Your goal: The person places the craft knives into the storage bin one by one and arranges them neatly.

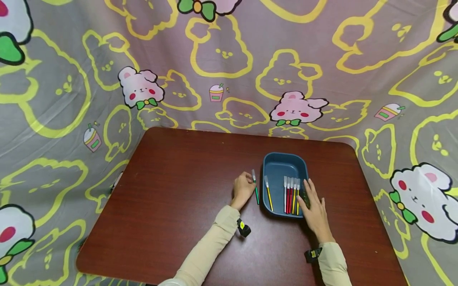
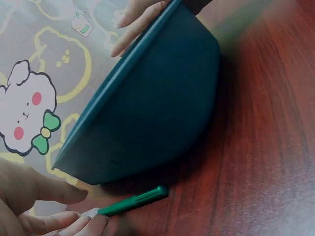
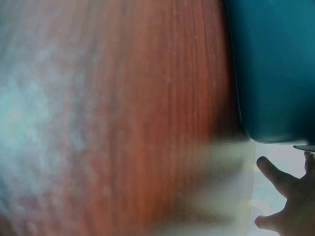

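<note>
My left hand [image 1: 244, 188] pinches a slim green craft knife [image 1: 257, 195] with a clear cap, just left of a blue tray [image 1: 280, 167]. In the left wrist view the fingers hold its pale capped end, and the green handle [image 2: 133, 201] points toward the tray's outer wall. My right hand [image 1: 316, 212] lies over the tray's right rim, fingers straight and spread, thumb reaching inside. Within the tray, a gold capped craft knife [image 1: 269, 195] lies at the left. Several more in silver, red and gold [image 1: 292, 196] lie side by side toward the right.
The tray stands on a brown wooden table [image 1: 171, 190], right of its middle. A grey cloth [image 1: 243, 47] printed with cartoon rabbits hangs round the back and sides. Black camera straps [image 1: 244, 228] sit on both wrists.
</note>
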A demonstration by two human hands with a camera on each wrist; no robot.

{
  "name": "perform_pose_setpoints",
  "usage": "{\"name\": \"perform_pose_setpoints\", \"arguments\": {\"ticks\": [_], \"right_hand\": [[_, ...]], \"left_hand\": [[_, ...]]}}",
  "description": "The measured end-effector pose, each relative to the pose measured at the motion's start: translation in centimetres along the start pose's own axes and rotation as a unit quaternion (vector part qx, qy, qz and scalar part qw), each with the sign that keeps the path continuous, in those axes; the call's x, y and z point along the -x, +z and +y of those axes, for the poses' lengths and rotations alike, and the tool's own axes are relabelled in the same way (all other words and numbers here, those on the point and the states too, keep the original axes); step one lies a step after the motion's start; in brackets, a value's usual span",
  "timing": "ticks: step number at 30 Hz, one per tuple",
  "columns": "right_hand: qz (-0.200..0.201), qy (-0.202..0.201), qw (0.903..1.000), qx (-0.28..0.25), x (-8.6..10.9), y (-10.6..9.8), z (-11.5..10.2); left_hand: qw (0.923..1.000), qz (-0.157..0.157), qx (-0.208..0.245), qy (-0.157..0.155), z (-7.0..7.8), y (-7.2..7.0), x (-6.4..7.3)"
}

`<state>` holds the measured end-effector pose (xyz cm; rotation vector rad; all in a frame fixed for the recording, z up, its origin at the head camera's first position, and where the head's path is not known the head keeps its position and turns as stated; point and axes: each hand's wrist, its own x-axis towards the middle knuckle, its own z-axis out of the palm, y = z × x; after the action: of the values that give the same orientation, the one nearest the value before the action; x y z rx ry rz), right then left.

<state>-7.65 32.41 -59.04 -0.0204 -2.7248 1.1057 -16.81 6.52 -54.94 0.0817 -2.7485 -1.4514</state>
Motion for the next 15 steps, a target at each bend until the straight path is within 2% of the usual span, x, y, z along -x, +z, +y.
{"name": "perform_pose_setpoints", "arguments": {"ticks": [3,10,15], "right_hand": [[-0.001,0.000,1.0000,-0.001,0.0,0.0,0.0],[0.005,-0.005,1.0000,0.004,0.0,0.0,0.0],[0.005,-0.006,1.0000,0.003,0.0,0.0,-0.1]], "left_hand": [[1.0000,-0.003,-0.001,0.006,-0.3,0.4,0.0],[0.9999,-0.009,0.007,-0.012,-0.8,1.2,0.2],[0.9998,0.002,-0.001,-0.021,-0.9,1.8,0.2]]}}
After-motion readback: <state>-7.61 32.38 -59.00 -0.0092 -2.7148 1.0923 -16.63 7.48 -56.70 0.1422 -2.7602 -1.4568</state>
